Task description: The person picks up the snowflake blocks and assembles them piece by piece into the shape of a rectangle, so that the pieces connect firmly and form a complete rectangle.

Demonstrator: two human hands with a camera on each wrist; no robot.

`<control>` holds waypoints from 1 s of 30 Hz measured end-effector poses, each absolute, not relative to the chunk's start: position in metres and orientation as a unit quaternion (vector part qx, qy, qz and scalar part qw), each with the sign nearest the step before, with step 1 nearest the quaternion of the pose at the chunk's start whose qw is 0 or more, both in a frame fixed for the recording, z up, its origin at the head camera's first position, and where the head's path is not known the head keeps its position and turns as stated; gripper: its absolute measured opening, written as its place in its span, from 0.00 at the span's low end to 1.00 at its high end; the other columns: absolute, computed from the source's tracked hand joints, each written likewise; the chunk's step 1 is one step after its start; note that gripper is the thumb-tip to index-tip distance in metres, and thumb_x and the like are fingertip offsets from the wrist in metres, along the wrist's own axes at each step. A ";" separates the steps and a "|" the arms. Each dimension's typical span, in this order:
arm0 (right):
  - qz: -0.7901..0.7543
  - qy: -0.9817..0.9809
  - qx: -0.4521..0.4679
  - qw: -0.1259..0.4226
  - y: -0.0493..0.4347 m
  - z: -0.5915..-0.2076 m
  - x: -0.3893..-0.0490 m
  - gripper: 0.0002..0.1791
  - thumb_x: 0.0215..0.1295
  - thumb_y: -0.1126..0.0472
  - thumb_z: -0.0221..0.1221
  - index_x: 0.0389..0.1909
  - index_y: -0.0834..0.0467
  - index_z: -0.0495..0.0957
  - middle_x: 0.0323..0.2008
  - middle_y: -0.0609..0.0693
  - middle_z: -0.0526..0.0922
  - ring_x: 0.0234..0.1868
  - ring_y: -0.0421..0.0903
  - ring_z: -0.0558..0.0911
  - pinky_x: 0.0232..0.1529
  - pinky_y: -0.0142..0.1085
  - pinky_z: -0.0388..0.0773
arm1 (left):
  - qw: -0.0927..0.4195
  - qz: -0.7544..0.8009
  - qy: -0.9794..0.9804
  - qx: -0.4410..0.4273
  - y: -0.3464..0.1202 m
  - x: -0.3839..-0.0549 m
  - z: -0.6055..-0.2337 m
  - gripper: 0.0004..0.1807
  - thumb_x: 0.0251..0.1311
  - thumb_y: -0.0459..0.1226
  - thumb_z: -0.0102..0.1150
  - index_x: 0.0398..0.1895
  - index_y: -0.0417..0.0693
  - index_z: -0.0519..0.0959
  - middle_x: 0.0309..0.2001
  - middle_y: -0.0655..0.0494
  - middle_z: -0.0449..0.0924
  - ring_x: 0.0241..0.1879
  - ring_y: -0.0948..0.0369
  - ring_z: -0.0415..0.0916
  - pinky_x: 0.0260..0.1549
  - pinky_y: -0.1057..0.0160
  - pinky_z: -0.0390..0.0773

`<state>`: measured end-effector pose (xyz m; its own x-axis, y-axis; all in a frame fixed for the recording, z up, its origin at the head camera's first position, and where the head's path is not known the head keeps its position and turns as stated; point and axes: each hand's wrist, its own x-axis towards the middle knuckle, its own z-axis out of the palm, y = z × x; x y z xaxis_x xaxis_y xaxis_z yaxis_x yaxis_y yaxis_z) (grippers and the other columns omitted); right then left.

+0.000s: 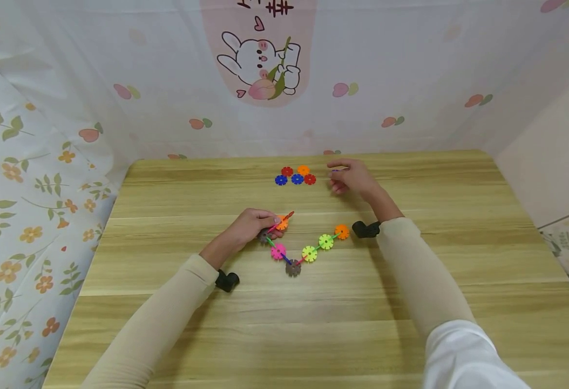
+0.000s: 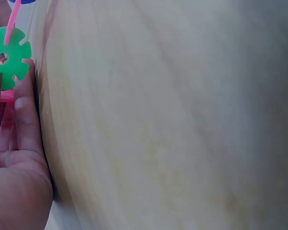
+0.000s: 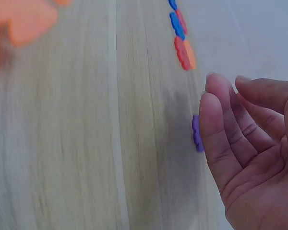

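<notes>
My left hand pinches one end of a chain of notched plastic snowflake discs, its thumb on an orange disc. The chain bends in a V over the wooden table, through a pink disc and a grey-brown disc, then yellow-green discs to another orange disc. In the left wrist view a green disc stands before the fingers. My right hand hovers over the far side of the table, fingers loosely curved and holding nothing. A loose purple disc lies just beyond its fingertips.
Left of the right hand, several loose discs lie in a cluster: red ones, blue ones and an orange one. A printed cloth hangs behind the table's back edge. Black wrist mounts sit on both forearms.
</notes>
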<state>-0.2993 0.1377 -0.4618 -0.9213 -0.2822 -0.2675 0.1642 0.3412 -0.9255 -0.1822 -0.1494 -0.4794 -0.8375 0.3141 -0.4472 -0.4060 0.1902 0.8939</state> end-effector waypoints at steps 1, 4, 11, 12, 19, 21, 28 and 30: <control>-0.575 0.794 -0.031 0.194 0.139 -0.463 -0.300 0.22 0.71 0.64 0.55 0.64 0.64 0.69 0.31 0.59 0.83 0.22 0.46 0.82 0.30 0.38 0.85 | 0.283 0.636 0.717 -0.031 -0.149 -0.182 -0.479 0.15 0.72 0.35 0.49 0.52 0.34 0.79 0.33 0.47 0.87 0.33 0.60 0.85 0.40 0.63 0.84; -0.576 0.794 -0.022 0.194 0.144 -0.466 -0.302 0.22 0.72 0.63 0.54 0.65 0.63 0.69 0.30 0.56 0.83 0.22 0.45 0.82 0.30 0.37 0.85 | 0.282 0.638 0.715 -0.032 -0.149 -0.182 -0.479 0.15 0.72 0.35 0.49 0.52 0.34 0.79 0.33 0.47 0.87 0.33 0.60 0.85 0.39 0.63 0.84; -0.580 0.792 0.014 0.191 0.151 -0.474 -0.305 0.22 0.73 0.60 0.53 0.66 0.58 0.70 0.26 0.54 0.83 0.20 0.43 0.82 0.27 0.36 0.84 | 0.278 0.634 0.721 -0.028 -0.149 -0.182 -0.481 0.15 0.72 0.36 0.51 0.51 0.34 0.80 0.33 0.47 0.87 0.33 0.60 0.85 0.39 0.64 0.84; -0.578 0.793 0.016 0.193 0.152 -0.476 -0.305 0.22 0.73 0.60 0.53 0.66 0.57 0.69 0.25 0.53 0.83 0.19 0.43 0.81 0.26 0.36 0.84 | 0.277 0.634 0.721 -0.028 -0.149 -0.182 -0.481 0.15 0.71 0.36 0.51 0.51 0.34 0.80 0.33 0.46 0.87 0.33 0.60 0.85 0.39 0.64 0.84; -0.576 0.795 0.030 0.190 0.153 -0.483 -0.308 0.24 0.73 0.60 0.53 0.68 0.56 0.67 0.21 0.49 0.81 0.16 0.40 0.79 0.23 0.32 0.82 | 0.273 0.637 0.720 -0.032 -0.148 -0.182 -0.481 0.14 0.70 0.36 0.54 0.50 0.35 0.80 0.34 0.48 0.87 0.33 0.60 0.85 0.38 0.64 0.83; -0.572 0.798 0.031 0.186 0.152 -0.486 -0.308 0.24 0.73 0.59 0.53 0.68 0.56 0.67 0.20 0.49 0.80 0.16 0.40 0.78 0.22 0.32 0.81 | 0.272 0.640 0.718 -0.033 -0.148 -0.182 -0.480 0.14 0.70 0.36 0.54 0.50 0.35 0.80 0.33 0.48 0.87 0.33 0.61 0.85 0.38 0.64 0.83; -0.549 0.818 0.027 0.171 0.149 -0.489 -0.306 0.24 0.73 0.59 0.54 0.68 0.57 0.68 0.20 0.50 0.79 0.16 0.40 0.77 0.22 0.31 0.81 | 0.273 0.638 0.719 -0.036 -0.148 -0.181 -0.479 0.14 0.70 0.36 0.53 0.50 0.34 0.80 0.34 0.48 0.87 0.33 0.60 0.85 0.39 0.64 0.83; -0.544 0.822 0.028 0.168 0.149 -0.488 -0.305 0.24 0.72 0.60 0.54 0.68 0.57 0.68 0.19 0.50 0.79 0.15 0.40 0.77 0.22 0.31 0.81 | 0.274 0.636 0.720 -0.038 -0.147 -0.181 -0.478 0.14 0.70 0.35 0.53 0.49 0.34 0.80 0.33 0.47 0.86 0.33 0.60 0.85 0.39 0.64 0.83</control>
